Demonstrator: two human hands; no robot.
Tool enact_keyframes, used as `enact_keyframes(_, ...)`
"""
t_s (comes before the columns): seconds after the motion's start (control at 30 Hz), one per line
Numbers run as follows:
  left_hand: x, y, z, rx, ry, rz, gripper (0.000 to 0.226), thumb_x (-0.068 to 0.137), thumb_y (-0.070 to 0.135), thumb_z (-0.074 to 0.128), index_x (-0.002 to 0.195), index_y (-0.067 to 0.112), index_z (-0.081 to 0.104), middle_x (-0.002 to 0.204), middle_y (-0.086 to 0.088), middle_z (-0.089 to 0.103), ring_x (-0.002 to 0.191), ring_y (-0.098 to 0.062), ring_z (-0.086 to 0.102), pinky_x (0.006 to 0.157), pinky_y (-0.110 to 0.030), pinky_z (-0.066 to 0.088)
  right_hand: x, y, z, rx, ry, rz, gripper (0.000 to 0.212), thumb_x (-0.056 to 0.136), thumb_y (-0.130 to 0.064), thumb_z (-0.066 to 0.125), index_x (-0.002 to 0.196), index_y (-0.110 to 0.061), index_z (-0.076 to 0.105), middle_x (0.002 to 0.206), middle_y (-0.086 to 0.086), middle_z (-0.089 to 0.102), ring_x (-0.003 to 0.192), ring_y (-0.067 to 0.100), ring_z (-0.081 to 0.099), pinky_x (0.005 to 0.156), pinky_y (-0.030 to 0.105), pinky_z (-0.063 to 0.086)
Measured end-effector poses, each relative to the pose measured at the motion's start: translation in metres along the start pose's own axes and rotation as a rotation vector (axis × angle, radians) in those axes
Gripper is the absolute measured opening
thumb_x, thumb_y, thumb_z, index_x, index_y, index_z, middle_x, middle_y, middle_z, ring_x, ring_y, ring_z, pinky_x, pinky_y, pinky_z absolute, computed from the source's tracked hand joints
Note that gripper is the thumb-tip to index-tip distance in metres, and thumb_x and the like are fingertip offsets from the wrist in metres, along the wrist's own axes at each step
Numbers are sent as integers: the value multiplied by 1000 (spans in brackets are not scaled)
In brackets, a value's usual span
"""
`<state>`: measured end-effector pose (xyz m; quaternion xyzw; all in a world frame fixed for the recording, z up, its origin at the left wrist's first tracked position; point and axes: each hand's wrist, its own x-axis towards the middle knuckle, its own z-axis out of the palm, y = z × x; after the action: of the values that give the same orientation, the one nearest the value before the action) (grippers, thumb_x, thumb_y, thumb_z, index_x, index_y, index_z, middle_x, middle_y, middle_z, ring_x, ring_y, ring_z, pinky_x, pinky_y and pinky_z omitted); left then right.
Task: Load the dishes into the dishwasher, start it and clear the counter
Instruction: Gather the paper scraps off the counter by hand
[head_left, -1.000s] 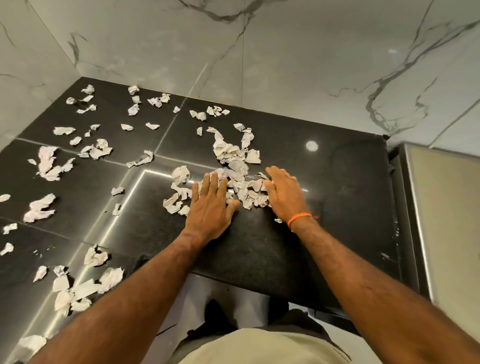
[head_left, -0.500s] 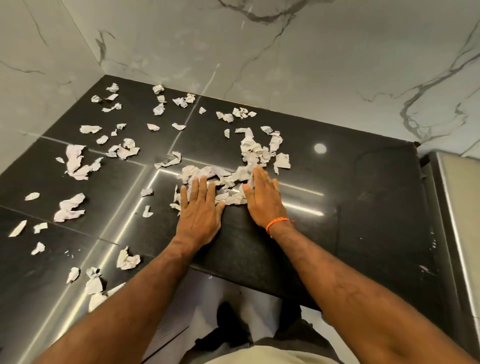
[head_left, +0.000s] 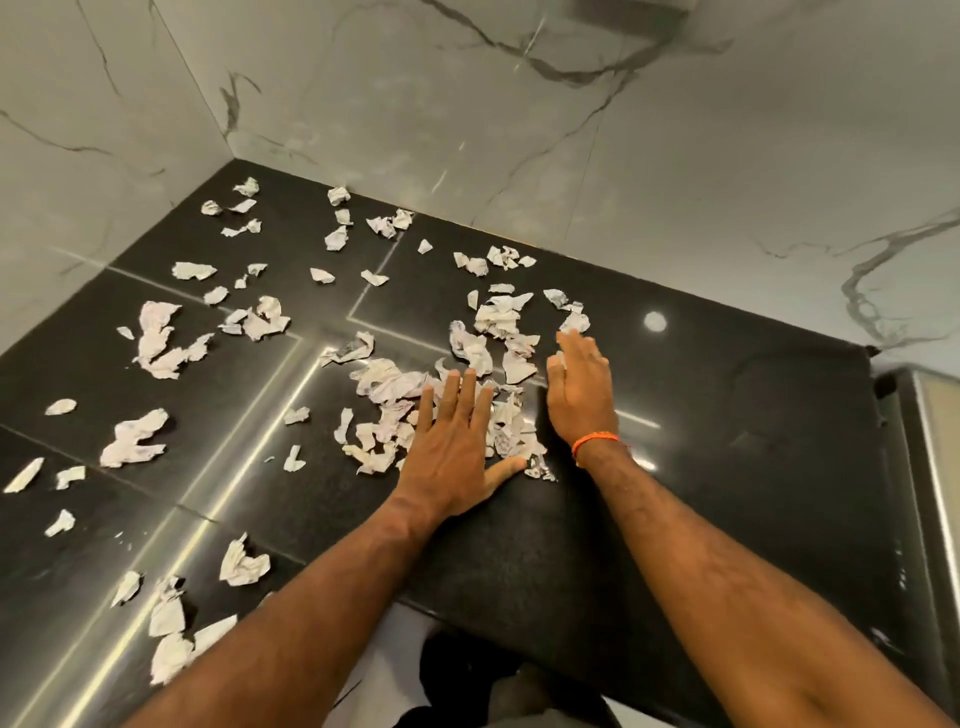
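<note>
- Black polished counter (head_left: 675, 519) fills the corner between two walls of pale marble (head_left: 415, 104), and torn pieces of paper lie all over it.
- Left hand (head_left: 452, 457) lies flat, palm down, on the counter; its fingers (head_left: 465, 395) are straight and close together, and the thumb is spread to the right.
- Under and just in front of these fingers is the biggest pile of paper scraps (head_left: 395, 395), crumpled and with some print on them; the fingertips rest on its near edge.
- Right hand (head_left: 579, 395) stands on its side at the right edge of the same pile, fingers straight and together, pointing away from the person; it holds nothing.
- Its fingertips reach a small scrap (head_left: 574, 323) at the far end of the pile.
- An orange band (head_left: 595, 444) goes around the right wrist.
- Between the two hands some scraps lie on the dark stone, touching the left thumb.
- Further out, more scraps are spread to the left and to the back corner, for example a long piece (head_left: 156, 338) and a lump near the front edge (head_left: 241, 564).
- At the far right a metal-edged surface (head_left: 930, 467) stands beside the counter.
</note>
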<state>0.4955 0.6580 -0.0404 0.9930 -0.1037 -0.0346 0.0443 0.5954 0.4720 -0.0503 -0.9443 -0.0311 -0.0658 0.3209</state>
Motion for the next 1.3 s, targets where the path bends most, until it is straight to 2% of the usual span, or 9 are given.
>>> enact_keyframes(0.13,23,-19,-9,-44,13,-161,79,101,62,24,162,14,8,169,-14,-5,156,-31,-11,125,-57,-1,34,7,7,-184,-57,182,58,103,-46,31,152,-15,33,162,9,28,151,34,19,123,52,8)
enact_keyframes(0.27,41,-42,-22,-108,40,-357,76,103,58,21,162,12,5,169,-14,-7,155,-31,-13,125,-56,-3,55,-20,27,-126,-198,-195,52,105,-42,32,153,-22,33,161,1,31,151,25,21,124,52,12)
enact_keyframes(0.47,75,-43,-27,-92,10,-125,88,98,75,19,162,18,-2,169,-10,-15,155,-26,-18,126,-53,0,132,-15,37,-196,-110,85,60,103,-48,32,155,-17,31,165,11,20,153,32,12,123,56,8)
enact_keyframes(0.57,94,-44,-20,-3,-49,-29,91,96,76,18,162,15,3,169,-12,-8,156,-27,-12,126,-53,3,149,-24,51,-136,-225,-192,57,104,-46,33,154,-19,32,163,7,28,152,28,18,124,52,11)
enact_keyframes(0.73,106,-55,-16,-10,-64,-103,88,97,75,15,162,16,8,170,-13,-3,157,-28,-7,126,-55,6,190,-44,72,-76,-248,-247,53,105,-41,33,153,-19,34,163,8,27,152,27,18,124,48,12)
enact_keyframes(0.93,81,-59,-19,-77,16,-203,80,101,69,16,160,16,23,169,-11,11,157,-26,2,127,-52,7,170,-61,71,209,-681,-413,44,107,-39,33,140,-23,57,151,-3,50,149,13,27,124,39,5)
enact_keyframes(1.07,59,-55,-18,-121,34,-269,82,99,72,15,161,19,19,170,-7,6,157,-22,-3,127,-49,4,139,-50,59,128,-527,-345,43,108,-35,35,144,-19,53,157,1,40,151,19,24,125,41,9)
enact_keyframes(1.2,45,-47,-16,-81,-10,-261,86,97,75,11,162,18,11,170,-8,-2,157,-23,-8,126,-52,3,110,-47,49,97,-692,-414,48,108,-41,30,149,-22,45,161,-4,33,153,14,13,124,40,-3)
enact_keyframes(1.3,31,-40,-19,-90,43,-277,86,99,73,13,161,15,17,170,-9,2,157,-25,-6,126,-53,4,84,-39,25,281,-696,-332,46,107,-39,35,148,-22,49,155,-4,43,149,10,26,125,34,8)
